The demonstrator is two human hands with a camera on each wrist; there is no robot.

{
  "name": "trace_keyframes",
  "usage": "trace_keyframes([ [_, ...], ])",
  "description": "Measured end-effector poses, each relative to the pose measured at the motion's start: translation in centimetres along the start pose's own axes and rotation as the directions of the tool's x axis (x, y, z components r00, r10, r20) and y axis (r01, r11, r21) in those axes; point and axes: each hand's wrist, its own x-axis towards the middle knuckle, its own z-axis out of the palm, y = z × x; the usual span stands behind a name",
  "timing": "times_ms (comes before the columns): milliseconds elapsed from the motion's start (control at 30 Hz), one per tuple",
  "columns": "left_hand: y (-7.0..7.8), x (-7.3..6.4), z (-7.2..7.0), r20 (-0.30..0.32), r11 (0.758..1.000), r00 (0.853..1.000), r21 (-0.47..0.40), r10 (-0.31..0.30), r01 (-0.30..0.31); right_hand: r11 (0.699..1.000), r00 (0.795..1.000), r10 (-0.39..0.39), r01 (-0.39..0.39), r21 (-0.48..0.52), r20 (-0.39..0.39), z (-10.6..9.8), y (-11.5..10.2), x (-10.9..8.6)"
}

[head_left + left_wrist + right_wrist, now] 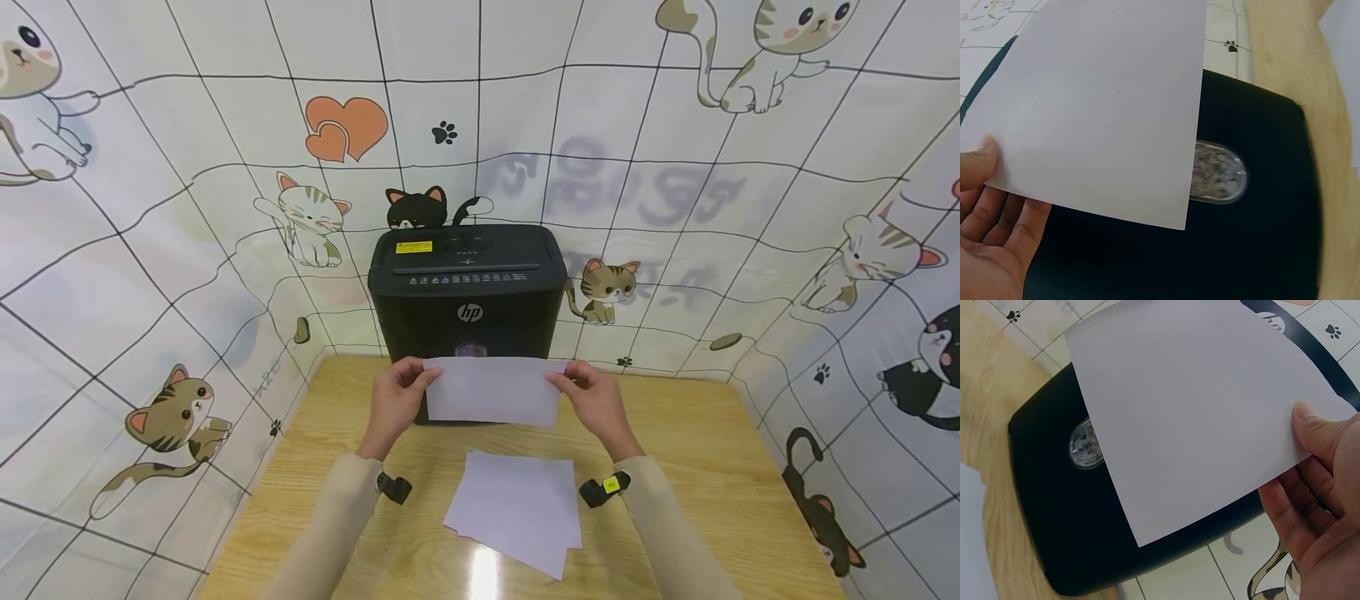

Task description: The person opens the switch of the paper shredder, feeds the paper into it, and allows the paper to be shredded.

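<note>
A white sheet of paper [492, 392] is held up by its two sides in front of a black HP paper shredder [405, 325]. My left hand [395, 402] pinches its left edge, thumb on the near face and fingers behind. At the right edge, my right hand [597, 408] pinches it the same way. Both wrist views show the sheet [1104, 106] hiding part of the shredder [1047, 487] and its small window [1217, 174], behind which shredded bits show. The shredder's feed slot [465, 269] on top is uncovered.
Several loose white sheets [517, 508] lie overlapping on the wooden table [690, 500], below the hands. Cat-printed sheeting [615, 125] stands behind the shredder and along both sides. A black camera is strapped to each wrist.
</note>
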Motion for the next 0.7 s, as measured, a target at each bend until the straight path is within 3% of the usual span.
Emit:
trace_keyframes([
  [300, 1.9, 1.4, -0.9, -0.007, 1.000, 1.000, -0.008, -0.017, 0.017, 0.997, 0.997, -0.073, 0.074, 0.025, -0.020, -0.6, -1.9, 1.1],
  [700, 4.4, 3.4, -1.9, -0.075, 0.995, 0.992, -0.007, 0.099, -0.099, 0.992, 0.989, -0.115, 0.120, 0.049, -0.089, -1.3, -5.3, 2.7],
])
